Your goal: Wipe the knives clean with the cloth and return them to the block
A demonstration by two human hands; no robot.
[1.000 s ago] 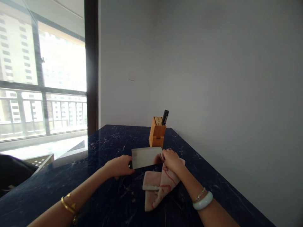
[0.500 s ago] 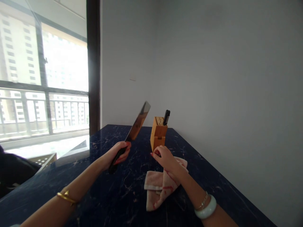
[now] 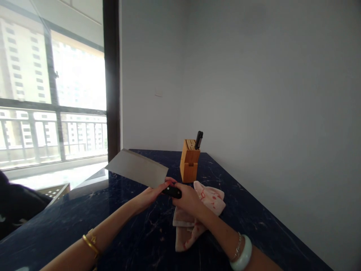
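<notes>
A cleaver (image 3: 138, 168) lies across in front of me, its broad blade pointing left and tilted so the flat side faces me. Its black handle (image 3: 173, 192) is between my two hands. My left hand (image 3: 156, 191) is closed at the handle's blade end, and my right hand (image 3: 187, 197) is closed at its butt end. Some fingers are hidden behind the handle. Under and beside my right wrist lies a crumpled pink towel (image 3: 212, 197) with red markings. Just beyond the hands stands a wooden knife block (image 3: 189, 162) with black-handled tools (image 3: 199, 139) upright in it.
The dark blue marble-patterned table (image 3: 135, 241) narrows toward the grey wall (image 3: 254, 94). On the left are a large window (image 3: 79, 75) and a dark item (image 3: 19, 203) beside the table's edge.
My left hand has swung the cleaver from upright to pointing left, and moved right. My right hand has left its place by the block's base and closed on the handle.
</notes>
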